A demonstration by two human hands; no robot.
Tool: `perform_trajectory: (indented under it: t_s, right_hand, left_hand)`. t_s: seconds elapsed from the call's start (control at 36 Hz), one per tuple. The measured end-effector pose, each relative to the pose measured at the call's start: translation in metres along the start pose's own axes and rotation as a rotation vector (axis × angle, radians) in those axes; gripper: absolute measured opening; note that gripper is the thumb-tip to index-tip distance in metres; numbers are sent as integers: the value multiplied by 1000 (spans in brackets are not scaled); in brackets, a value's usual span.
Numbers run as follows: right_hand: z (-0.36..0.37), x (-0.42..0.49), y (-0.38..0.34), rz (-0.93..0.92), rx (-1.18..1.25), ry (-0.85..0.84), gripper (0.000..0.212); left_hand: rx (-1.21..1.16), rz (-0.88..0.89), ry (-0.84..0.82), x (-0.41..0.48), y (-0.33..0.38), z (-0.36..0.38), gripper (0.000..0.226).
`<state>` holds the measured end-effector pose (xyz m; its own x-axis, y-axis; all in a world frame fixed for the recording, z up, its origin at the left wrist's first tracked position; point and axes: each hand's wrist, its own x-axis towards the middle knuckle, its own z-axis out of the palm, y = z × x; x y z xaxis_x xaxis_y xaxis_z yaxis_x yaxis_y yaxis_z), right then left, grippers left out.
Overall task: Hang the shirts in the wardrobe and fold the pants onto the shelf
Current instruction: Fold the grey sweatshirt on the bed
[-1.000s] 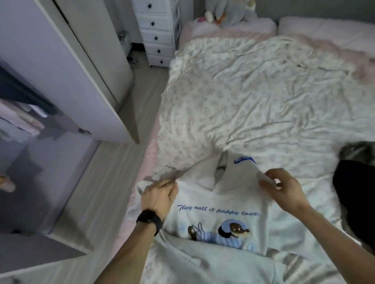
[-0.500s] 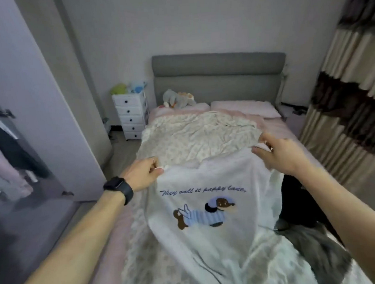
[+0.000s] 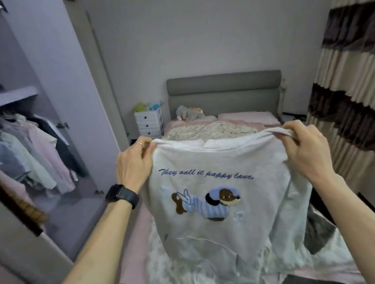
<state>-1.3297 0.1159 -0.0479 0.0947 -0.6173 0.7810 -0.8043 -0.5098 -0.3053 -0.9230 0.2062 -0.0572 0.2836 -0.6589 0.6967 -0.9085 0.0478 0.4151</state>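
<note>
1. We held a pale grey hooded sweatshirt with an embroidered dog and blue script [image 3: 219, 227] up at twelve o'clock, over the foot of the bed with the floral quilt [image 3: 214, 129]. Its lower part hung down to the quilt.
2. Our left hand [image 3: 133, 166] and right hand [image 3: 306, 150] each had fingers clenched on one shoulder of it, stretching the top edge flat.
3. We judged the hanging step barely begun. The next move called for a hanger, none of which we could see free, then a turn to the open lilac wardrobe [image 3: 55, 83] at nine o'clock.
4. Its hanging pastel clothes [image 3: 37, 154] looked crowded, so finding a gap might be awkward.
5. A dark grey garment [image 3: 317, 235] lay on the bed at four o'clock; whether it was pants we could not tell.
</note>
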Motion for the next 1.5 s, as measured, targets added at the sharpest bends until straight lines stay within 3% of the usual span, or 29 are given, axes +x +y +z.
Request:
perform_trajectory:
  t_s: [0.25,0.33,0.44,0.56,0.75,0.86,0.92,1.03,1.25,1.36,1.5]
  right_hand:
    - [1,-12,1,-7,39,-130,13]
    - [14,-7,16,-4,-21,-175,24]
    - [51,0,35,9,-95,-237,30]
    - [106,23,55,12,-146,-249,28]
    - [252,79,118,-27,-205,-214,26]
    - [355,87,161,225,-287,-446,27]
    - [402,69,178,386,-363,-610,36]
    - [465,-9,191,612,-365,-934,57]
    - [471,-202,176,1076,-356,-1370,96]
    - [458,-251,181,1129,-390,-1505,114]
    - [444,-302,174,984,-440,-1566,119]
  left_hand:
    - [188,92,-83,-17,-23,-27,25]
    - [256,112,-131,-11,-31,-7,31]
    - [337,102,-273,3,-46,38,36]
    - [333,117,-291,32,-76,94,35]
    - [280,110,-354,106,-146,252,26]
    - [281,54,-439,133,-180,360,21]
    - [266,-57,-544,129,-193,415,33]
    - [272,-151,-924,68,-203,499,51]
    - [178,-240,-1528,-120,-201,525,61]
    - [202,-150,-1585,-162,-190,529,63]
    - [293,-148,-1557,-191,-171,533,63]
